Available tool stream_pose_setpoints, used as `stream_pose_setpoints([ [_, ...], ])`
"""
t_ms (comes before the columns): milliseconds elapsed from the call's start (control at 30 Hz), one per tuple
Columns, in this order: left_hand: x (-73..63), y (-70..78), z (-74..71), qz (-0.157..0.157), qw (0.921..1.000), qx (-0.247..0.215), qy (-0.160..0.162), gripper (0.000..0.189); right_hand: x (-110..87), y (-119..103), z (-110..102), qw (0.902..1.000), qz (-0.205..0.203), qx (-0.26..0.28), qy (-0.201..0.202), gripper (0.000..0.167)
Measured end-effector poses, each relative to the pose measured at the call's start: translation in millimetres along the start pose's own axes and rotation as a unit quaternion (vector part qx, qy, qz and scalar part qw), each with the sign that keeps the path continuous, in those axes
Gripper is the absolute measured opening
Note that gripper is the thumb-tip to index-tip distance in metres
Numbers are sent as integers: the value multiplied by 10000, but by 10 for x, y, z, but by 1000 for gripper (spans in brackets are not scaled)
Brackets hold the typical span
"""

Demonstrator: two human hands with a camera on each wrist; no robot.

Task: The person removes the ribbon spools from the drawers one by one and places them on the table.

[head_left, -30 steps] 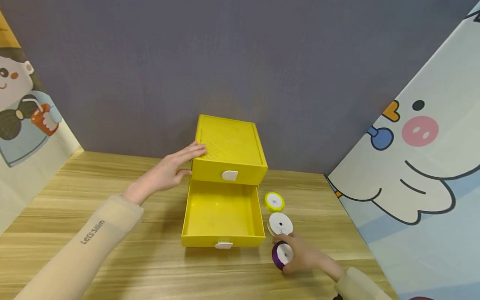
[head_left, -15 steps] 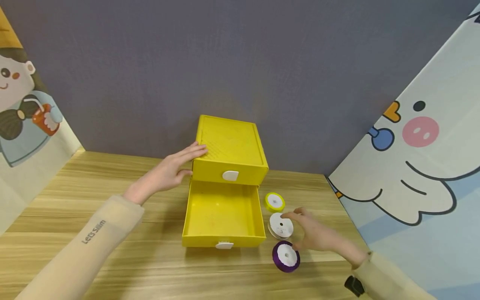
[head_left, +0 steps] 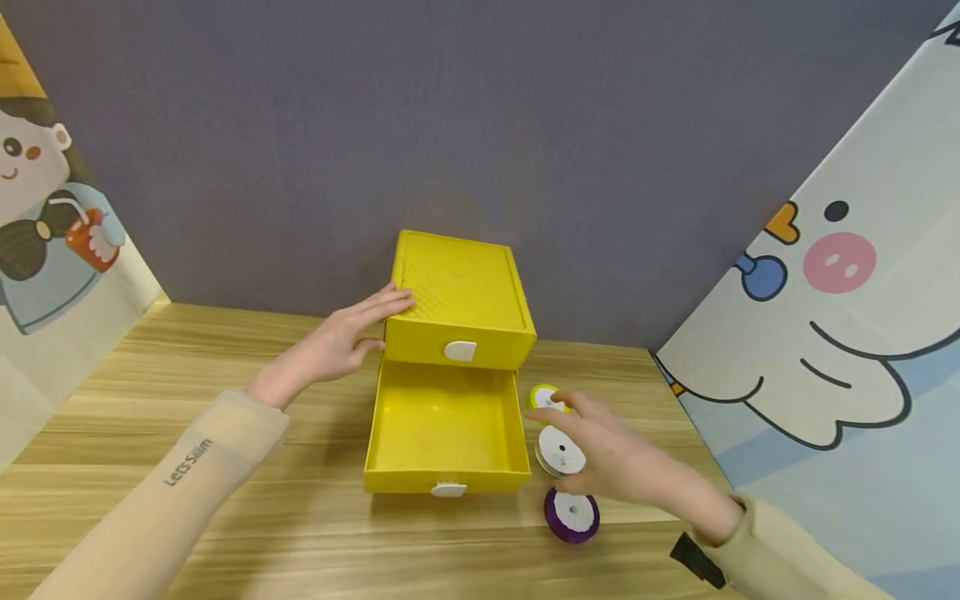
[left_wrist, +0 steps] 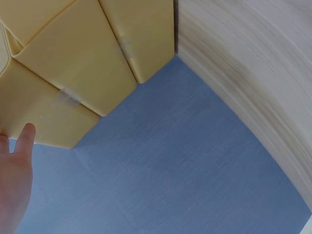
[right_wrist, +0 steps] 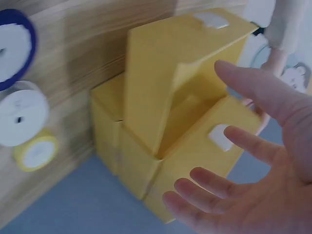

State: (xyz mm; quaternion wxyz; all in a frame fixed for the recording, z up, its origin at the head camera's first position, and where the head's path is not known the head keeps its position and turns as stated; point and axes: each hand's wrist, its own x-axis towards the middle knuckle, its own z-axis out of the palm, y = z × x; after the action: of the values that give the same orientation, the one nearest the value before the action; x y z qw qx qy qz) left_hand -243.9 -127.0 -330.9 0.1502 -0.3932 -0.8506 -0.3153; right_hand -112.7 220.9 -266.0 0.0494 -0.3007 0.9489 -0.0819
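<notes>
Right hand [head_left: 622,458] off the purple spool [head_left: 573,514], now out past the white spool [head_left: 558,452]

A second ago the right hand was on the purple spool; it has since moved toward twelve o'clock, and its fingers now stretch partly across the yellow spool [head_left: 543,398] in the head view. Its grip is spread wide and holds nothing, fingers and thumb well apart in the right wrist view. Whether a fingertip touches a spool, I cannot tell.

The left hand [head_left: 341,337] has not moved: its straight fingers rest on top of the yellow box [head_left: 461,279], at the eight to nine o'clock edge, with the thumb lower down by the box's front corner. That grip is flat and loose, curled around nothing.

All three spools lie flat on the wooden counter [head_left: 150,375]. Taken from the middle of the lower drawer [head_left: 442,433], the yellow spool sits between two and three o'clock, the white spool at about three, and the purple spool at four. The lower drawer is pulled out toward six o'clock, while the upper drawer [head_left: 405,343] is pushed in. Each has a white handle [head_left: 448,490] on its front. A grey wall [head_left: 480,125] stands at twelve o'clock behind the box.
</notes>
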Motion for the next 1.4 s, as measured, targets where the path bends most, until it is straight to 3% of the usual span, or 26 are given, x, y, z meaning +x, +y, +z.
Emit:
stream_pose_setpoints([
  [233,-2,9,-4,-32,10000,-34,-43,69,100,-288,-15,9992,-212,-142,-316,73],
  [400,-2,4,6,-16,10000,-10,-12,69,153,-470,71,9975,-408,-73,-576,75],
  [500,-3,0,9,-15,10000,-18,-23,69,170,-580,165,9960,-629,-339,-540,75],
  [633,-3,1,11,-35,10000,-25,-58,69,149,-724,334,9883,-1083,-1071,28,75],
  [833,-8,3,6,-40,10000,-26,-42,69,112,-854,579,9640,-1542,-1883,1073,75],
  [900,-9,3,4,-40,10000,-28,-43,69,122,-866,669,9533,-1680,-2053,1443,73],
  [1000,-10,6,2,-54,10000,-39,-48,69,146,-868,839,9276,-1903,-2414,2121,60],
  [1133,-10,0,4,-53,10000,-23,-42,69,197,-858,1063,8791,-2134,-2962,3065,29],
  [1300,-8,3,5,-31,10000,4,-20,69,298,-844,1218,8181,-2326,-3360,4046,35],
  [1333,-8,7,4,-29,10000,0,-20,69,316,-841,1234,8099,-2337,-3394,4174,33],
  [1400,-7,13,3,-28,10000,-16,-18,69,343,-839,1262,8025,-2307,-3420,4311,33],
])
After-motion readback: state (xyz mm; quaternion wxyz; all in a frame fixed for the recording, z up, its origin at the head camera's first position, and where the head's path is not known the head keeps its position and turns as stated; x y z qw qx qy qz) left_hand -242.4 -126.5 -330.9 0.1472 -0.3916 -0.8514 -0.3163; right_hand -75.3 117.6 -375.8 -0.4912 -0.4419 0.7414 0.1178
